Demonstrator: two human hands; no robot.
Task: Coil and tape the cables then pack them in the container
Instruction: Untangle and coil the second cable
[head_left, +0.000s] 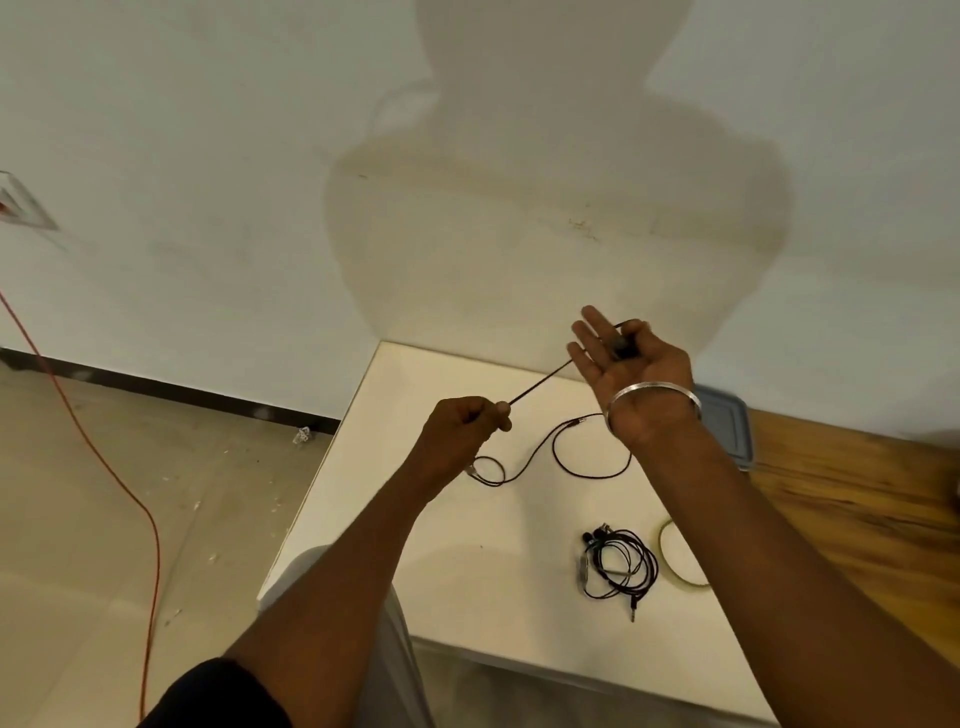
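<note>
Two hands were in view, the left hand (462, 426) and the right hand (631, 364). Two cables showed: one dark cable (540, 382) stretched between the hands and trailing onto the white desk (415, 545), and one tangled earphone cable (621, 564) near the desk's right edge. One tape roll (670, 566) lay at that right edge. One grey-blue container lid (727, 421) sat by the far right corner. One orange cord (130, 499) crossed the floor.

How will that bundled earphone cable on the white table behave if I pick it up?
Probably floppy and light: the earphone cable is thin wire in loose loops. With no tape visible on it, the coil would likely sag or unravel when lifted. Its plug end trails free, so it may dangle and snag.
</note>
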